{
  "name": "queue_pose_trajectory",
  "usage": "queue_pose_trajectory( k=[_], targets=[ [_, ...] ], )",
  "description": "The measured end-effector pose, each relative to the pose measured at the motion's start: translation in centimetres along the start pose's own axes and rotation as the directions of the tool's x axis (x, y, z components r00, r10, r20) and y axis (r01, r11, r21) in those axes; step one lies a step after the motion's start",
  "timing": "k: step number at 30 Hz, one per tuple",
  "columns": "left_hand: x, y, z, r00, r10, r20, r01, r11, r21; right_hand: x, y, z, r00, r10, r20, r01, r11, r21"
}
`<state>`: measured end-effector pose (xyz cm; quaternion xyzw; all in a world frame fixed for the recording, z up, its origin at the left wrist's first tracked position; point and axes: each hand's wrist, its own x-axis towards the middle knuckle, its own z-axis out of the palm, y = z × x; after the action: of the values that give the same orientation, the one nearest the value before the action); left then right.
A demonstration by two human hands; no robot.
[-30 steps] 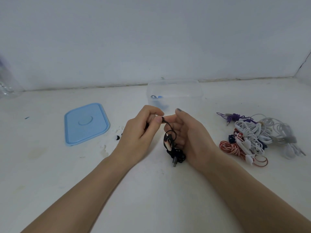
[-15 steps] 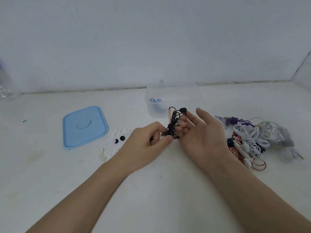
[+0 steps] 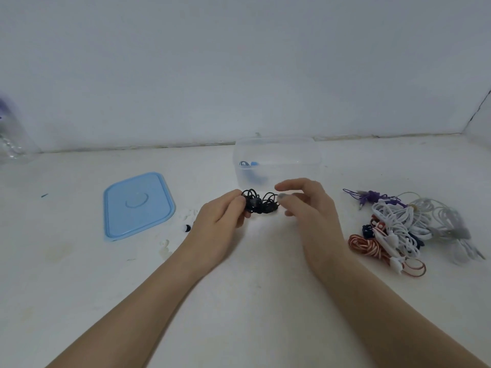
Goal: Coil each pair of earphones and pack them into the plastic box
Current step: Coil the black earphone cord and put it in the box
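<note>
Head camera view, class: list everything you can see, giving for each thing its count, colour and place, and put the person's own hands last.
Black earphones: one coiled bundle, black, held just in front of the box.
Plastic box: one, clear, open, at the back centre of the surface, by the wall.
Blue earphones: one pair, blue, inside the box.
Lid: one, light blue, flat on the surface left of the box.
Earphone pile: white, grey, purple, dark blue and red-and-white striped cables, tangled, at the right; the count is unclear.
Ear tip: one, black and white, near the lid.
Bottle: one, clear, at the far left edge.
Left hand: grips the black bundle.
Right hand: fingers blurred, at the bundle's right end.
</note>
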<state>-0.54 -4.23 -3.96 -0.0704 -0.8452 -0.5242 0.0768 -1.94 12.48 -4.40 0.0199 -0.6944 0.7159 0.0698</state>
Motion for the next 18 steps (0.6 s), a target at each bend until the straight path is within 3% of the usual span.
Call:
queue_pose_trajectory(
  k=[4,8,18],
  targets=[
    [0.09,0.04,-0.1,0.998,-0.044,-0.036,0.042,0.998,-0.055,-0.8,-0.04,0.32,0.964,-0.245,0.106,0.262,0.942,-0.208],
    [0.06,0.38,-0.15,0.999,-0.053,-0.006,0.053,0.997,-0.055,-0.89,0.2,0.78,0.932,-0.329,0.152,0.361,0.871,-0.334],
    [-0.2,0.33,0.0,0.998,-0.018,0.066,0.017,1.0,0.008,-0.98,-0.52,0.88,0.976,-0.165,0.142,0.194,0.954,-0.229]
  ],
)
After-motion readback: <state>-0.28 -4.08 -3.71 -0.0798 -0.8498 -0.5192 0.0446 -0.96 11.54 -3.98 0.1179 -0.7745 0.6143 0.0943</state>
